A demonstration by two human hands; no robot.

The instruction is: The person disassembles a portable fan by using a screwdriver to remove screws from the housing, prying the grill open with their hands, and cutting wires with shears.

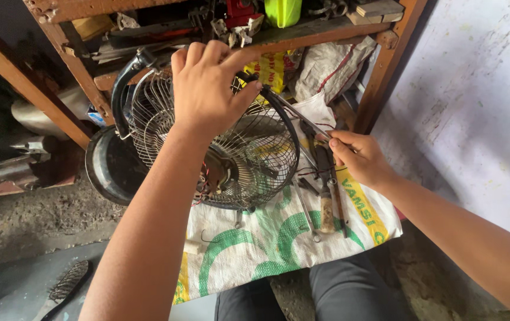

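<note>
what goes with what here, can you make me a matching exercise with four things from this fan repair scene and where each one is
Things:
1. left hand
2. right hand
3. wire fan guard
4. wooden-handled tool

Places:
A. lying flat on the white and green woven sack
B. gripping the top rim of the guard
C. standing on edge in front of the wooden shelf
D. pinching thin wires beside the guard

Pairs: 1-B, 2-D, 3-C, 4-A

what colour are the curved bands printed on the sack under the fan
Green bands on the white woven sack, plus a yellow strip along its right edge; the head view shows it, below the fan guard.
</note>
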